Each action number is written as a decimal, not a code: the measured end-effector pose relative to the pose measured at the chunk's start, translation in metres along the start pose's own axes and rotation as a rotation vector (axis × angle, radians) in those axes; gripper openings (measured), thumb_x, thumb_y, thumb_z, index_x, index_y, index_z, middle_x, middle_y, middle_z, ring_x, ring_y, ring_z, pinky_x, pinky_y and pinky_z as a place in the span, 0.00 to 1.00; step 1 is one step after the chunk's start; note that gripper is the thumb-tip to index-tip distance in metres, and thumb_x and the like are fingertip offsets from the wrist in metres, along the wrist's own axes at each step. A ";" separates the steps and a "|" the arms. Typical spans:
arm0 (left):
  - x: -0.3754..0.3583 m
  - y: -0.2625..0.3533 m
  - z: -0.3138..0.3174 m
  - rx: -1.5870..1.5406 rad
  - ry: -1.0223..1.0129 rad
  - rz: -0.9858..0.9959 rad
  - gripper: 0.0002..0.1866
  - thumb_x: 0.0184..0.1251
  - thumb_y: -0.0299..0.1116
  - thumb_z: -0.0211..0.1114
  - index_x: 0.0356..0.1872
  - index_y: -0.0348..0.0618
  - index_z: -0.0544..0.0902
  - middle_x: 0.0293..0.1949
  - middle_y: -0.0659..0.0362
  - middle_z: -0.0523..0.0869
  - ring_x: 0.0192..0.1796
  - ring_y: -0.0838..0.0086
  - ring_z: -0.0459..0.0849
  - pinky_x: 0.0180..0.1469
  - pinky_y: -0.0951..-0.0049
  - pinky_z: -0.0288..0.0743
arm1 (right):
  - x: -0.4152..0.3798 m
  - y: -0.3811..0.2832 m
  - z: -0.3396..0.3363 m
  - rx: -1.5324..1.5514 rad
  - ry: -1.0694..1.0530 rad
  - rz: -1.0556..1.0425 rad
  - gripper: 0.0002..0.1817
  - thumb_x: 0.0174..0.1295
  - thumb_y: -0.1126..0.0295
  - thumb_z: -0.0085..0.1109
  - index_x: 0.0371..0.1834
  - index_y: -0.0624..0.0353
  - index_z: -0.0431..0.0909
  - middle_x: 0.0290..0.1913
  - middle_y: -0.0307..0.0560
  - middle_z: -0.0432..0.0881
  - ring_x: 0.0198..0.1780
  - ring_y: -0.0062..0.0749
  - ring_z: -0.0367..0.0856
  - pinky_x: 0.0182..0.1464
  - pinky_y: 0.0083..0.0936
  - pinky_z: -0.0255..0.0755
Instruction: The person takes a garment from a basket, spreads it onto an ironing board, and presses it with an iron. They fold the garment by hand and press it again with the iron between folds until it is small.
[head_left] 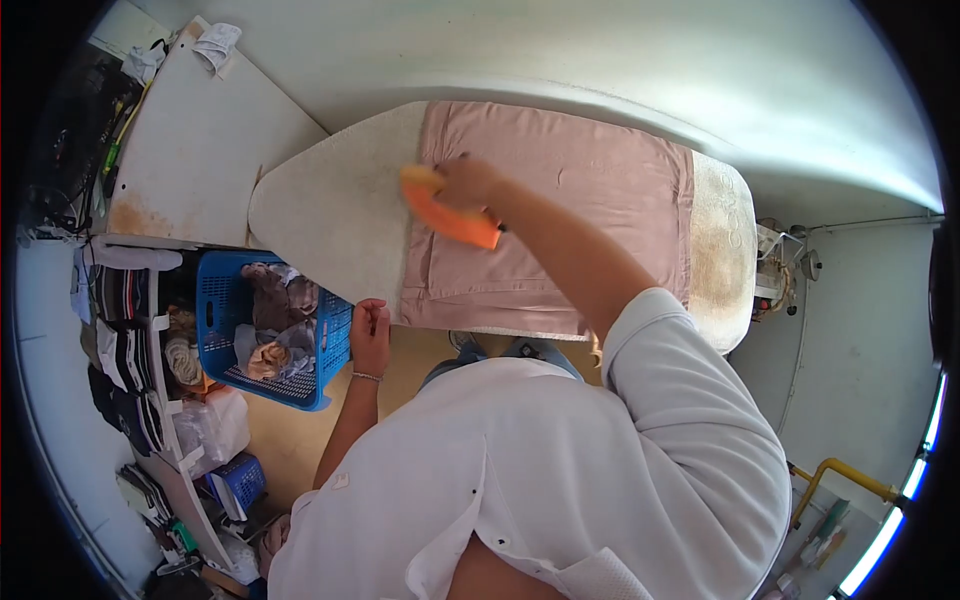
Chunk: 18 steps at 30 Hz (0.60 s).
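The person's right hand (468, 182) is closed around an orange tool (450, 212) at about eleven o'clock in the view – the fingers are partly hidden, so their exact hold cannot be told. This tool is over the left part of the pink cloth (570, 215), which is spread on the ironing board (325, 200). The left hand (370, 335), toward nine o'clock, has its fingers half curled beside the near edge of the board – whether they pinch something cannot be told. Further at nine o'clock, the blue basket (333, 345) contains crumpled fabrics (280, 297).
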<state>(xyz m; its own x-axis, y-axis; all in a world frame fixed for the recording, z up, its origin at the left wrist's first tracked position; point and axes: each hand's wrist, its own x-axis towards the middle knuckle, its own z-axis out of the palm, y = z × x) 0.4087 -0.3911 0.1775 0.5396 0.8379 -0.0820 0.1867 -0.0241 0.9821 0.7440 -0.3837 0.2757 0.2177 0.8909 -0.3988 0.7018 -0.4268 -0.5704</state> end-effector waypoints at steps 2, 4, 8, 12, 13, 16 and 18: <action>0.001 -0.004 -0.012 -0.339 -0.028 -0.092 0.17 0.66 0.46 0.60 0.47 0.45 0.75 0.30 0.65 0.75 0.30 0.83 0.73 0.33 0.82 0.68 | -0.015 -0.020 0.031 -0.085 -0.021 -0.109 0.25 0.54 0.55 0.61 0.53 0.55 0.77 0.45 0.52 0.83 0.48 0.45 0.82 0.50 0.41 0.74; 0.002 0.006 -0.011 -0.684 -0.076 -0.191 0.24 0.66 0.55 0.57 0.50 0.46 0.75 0.33 0.64 0.77 0.34 0.82 0.75 0.36 0.81 0.70 | -0.054 -0.040 0.050 -0.054 -0.028 -0.103 0.24 0.55 0.56 0.61 0.54 0.54 0.76 0.46 0.54 0.83 0.49 0.47 0.82 0.51 0.41 0.74; 0.008 0.065 0.003 -1.626 -0.214 -0.588 0.38 0.60 0.68 0.52 0.62 0.50 0.70 0.43 0.63 0.80 0.40 0.76 0.80 0.46 0.71 0.74 | -0.108 -0.015 0.045 0.013 0.067 0.085 0.24 0.56 0.56 0.60 0.54 0.54 0.75 0.45 0.55 0.83 0.48 0.48 0.82 0.51 0.40 0.74; 0.023 0.079 0.022 -1.458 -0.218 -0.700 0.37 0.59 0.67 0.53 0.61 0.51 0.73 0.46 0.64 0.80 0.39 0.77 0.80 0.46 0.70 0.74 | -0.167 0.076 0.012 0.167 0.324 0.556 0.22 0.57 0.57 0.57 0.53 0.56 0.75 0.46 0.56 0.82 0.49 0.49 0.81 0.50 0.42 0.73; 0.027 0.071 0.024 -1.446 -0.241 -0.698 0.37 0.59 0.67 0.53 0.61 0.51 0.73 0.46 0.64 0.80 0.39 0.77 0.80 0.46 0.70 0.74 | -0.192 0.098 0.000 0.171 0.450 0.630 0.21 0.57 0.58 0.57 0.52 0.56 0.76 0.46 0.58 0.83 0.49 0.49 0.81 0.50 0.43 0.73; 0.041 0.025 0.025 -1.071 -0.210 -0.558 0.32 0.61 0.65 0.52 0.56 0.53 0.76 0.41 0.67 0.79 0.36 0.80 0.77 0.41 0.72 0.72 | -0.264 0.181 -0.015 0.211 0.756 0.837 0.20 0.56 0.59 0.57 0.44 0.64 0.79 0.43 0.61 0.83 0.47 0.53 0.81 0.50 0.43 0.73; 0.045 0.014 0.027 -0.746 0.080 -0.440 0.28 0.62 0.64 0.52 0.51 0.54 0.79 0.35 0.69 0.77 0.31 0.81 0.72 0.35 0.75 0.69 | -0.313 0.248 -0.016 0.132 0.826 0.986 0.22 0.56 0.56 0.57 0.42 0.66 0.80 0.42 0.63 0.83 0.47 0.53 0.81 0.49 0.44 0.74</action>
<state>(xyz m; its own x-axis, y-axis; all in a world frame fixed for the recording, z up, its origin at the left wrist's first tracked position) 0.4577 -0.3679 0.1834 0.4807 0.7235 -0.4955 -0.2375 0.6513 0.7207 0.8602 -0.7660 0.2706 0.9875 0.0046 -0.1576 -0.0557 -0.9249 -0.3760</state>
